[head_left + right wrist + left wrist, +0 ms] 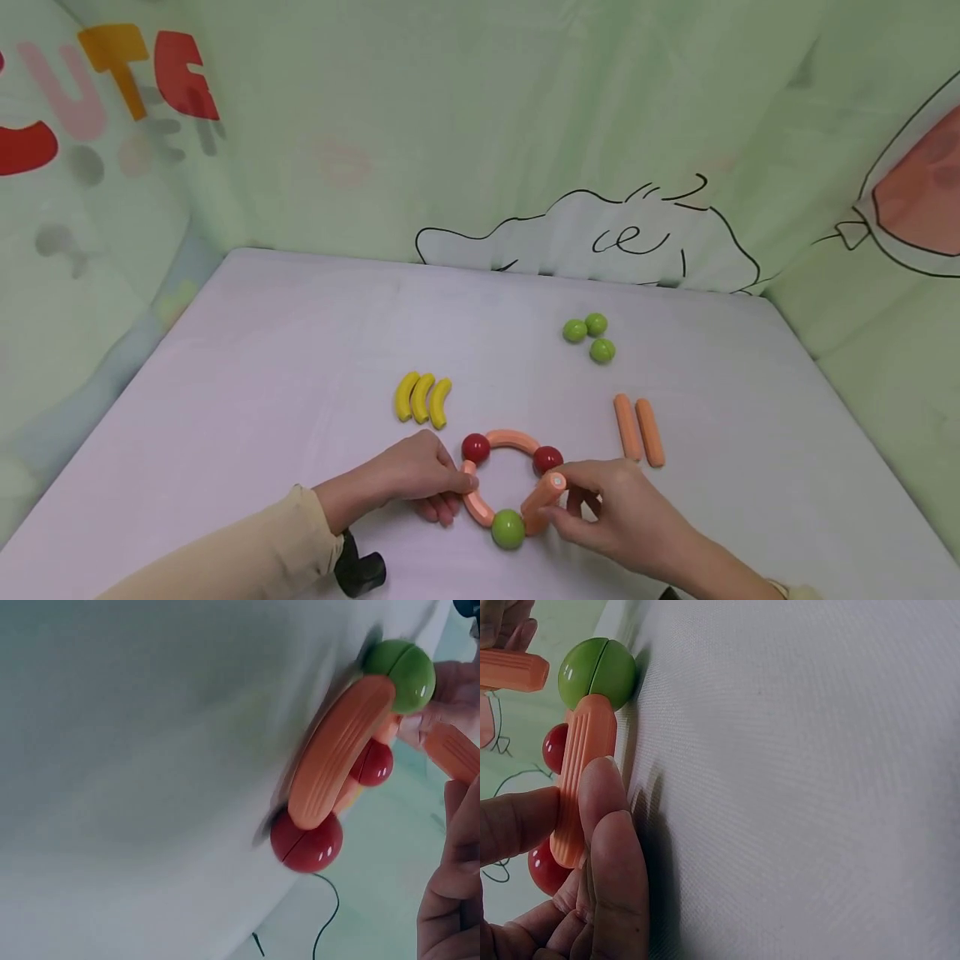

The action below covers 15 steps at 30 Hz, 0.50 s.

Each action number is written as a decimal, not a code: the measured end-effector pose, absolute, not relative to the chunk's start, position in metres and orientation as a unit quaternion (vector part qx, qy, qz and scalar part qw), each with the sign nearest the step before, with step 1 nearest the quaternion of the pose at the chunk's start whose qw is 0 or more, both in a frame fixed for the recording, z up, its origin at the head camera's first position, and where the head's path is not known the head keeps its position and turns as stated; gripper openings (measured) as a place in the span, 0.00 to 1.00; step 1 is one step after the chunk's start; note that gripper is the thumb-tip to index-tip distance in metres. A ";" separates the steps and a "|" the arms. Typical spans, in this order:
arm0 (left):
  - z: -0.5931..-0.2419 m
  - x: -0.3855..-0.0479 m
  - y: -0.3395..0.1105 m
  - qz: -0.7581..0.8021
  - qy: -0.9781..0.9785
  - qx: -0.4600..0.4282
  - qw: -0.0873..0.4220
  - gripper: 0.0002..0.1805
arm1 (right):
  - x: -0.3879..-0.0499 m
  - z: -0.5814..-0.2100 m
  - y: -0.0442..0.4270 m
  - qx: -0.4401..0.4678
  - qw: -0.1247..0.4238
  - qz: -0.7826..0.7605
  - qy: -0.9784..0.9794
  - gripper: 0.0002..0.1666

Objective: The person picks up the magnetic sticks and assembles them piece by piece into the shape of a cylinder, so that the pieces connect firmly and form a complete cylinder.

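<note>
Seen close up, a person's left hand (pixel 611 877) pinches a ridged orange rod (pixel 585 742) between its fingers just above a white woven cloth (pixel 802 787), and I can see the rod's top end meeting a glossy green ball (pixel 596 671) with a seam around it. Two shiny red balls, an upper one (pixel 553 748) and a lower one (pixel 546 866), peek out from behind the rod. At the top left corner, the right hand (pixel 511 622) touches a second orange rod (pixel 514 670), before a pale green backdrop (pixel 574 619) with black line drawings.

The head camera looks forward and down; close, tilted wrist views share the green ball (pixel 613 673).
</note>
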State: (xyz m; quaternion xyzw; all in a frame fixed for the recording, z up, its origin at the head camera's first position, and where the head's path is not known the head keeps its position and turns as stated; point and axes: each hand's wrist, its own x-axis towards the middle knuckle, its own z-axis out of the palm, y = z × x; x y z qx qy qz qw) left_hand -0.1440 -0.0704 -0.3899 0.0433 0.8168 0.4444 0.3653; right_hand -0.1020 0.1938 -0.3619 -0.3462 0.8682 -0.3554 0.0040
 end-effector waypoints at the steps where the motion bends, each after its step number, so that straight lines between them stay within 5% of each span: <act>1: -0.390 -0.144 -0.071 0.445 0.816 0.044 0.366 0.18 | -0.101 -0.363 0.191 -0.357 0.005 -0.356 0.864 0.13; 15: -0.390 -0.145 -0.071 0.450 0.813 0.047 0.366 0.18 | -0.100 -0.363 0.178 -0.385 0.056 -0.350 0.852 0.13</act>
